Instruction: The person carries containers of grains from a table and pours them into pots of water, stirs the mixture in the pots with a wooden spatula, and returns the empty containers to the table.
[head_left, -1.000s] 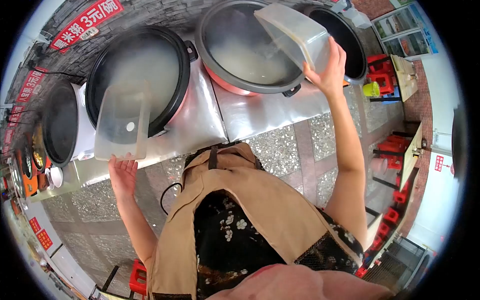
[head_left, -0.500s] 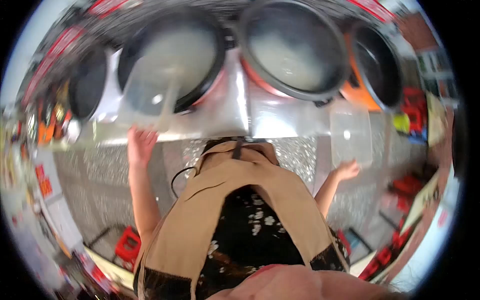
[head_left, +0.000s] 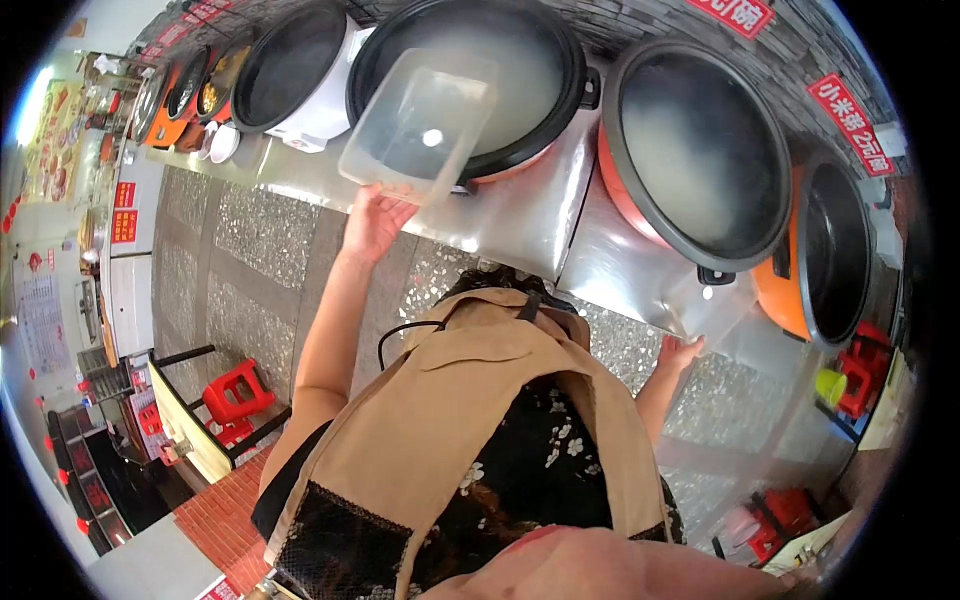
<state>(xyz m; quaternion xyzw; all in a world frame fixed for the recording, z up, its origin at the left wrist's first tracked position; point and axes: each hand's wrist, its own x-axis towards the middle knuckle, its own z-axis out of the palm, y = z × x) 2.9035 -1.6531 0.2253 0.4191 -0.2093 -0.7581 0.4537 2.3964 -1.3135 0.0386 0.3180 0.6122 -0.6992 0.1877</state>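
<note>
My left hand grips the lower edge of a clear plastic container, raised and tilted in front of a large black-rimmed pot of pale, steaming contents. Lower down at the right, my right hand holds a second clear container by its near end, beside the counter's front edge. Above that container stands a grey-rimmed red pot, also with whitish contents. An orange pot with a dark inside is to its right.
A metal counter carries the pots along the wall. Farther left are a white cooker, small white bowls and orange pots of food. Red stools and tables stand on the speckled floor at both sides.
The view has swung to the left. My right hand has come down from over the pots with its container, which now hangs by the counter edge. My left hand still holds its container raised.
</note>
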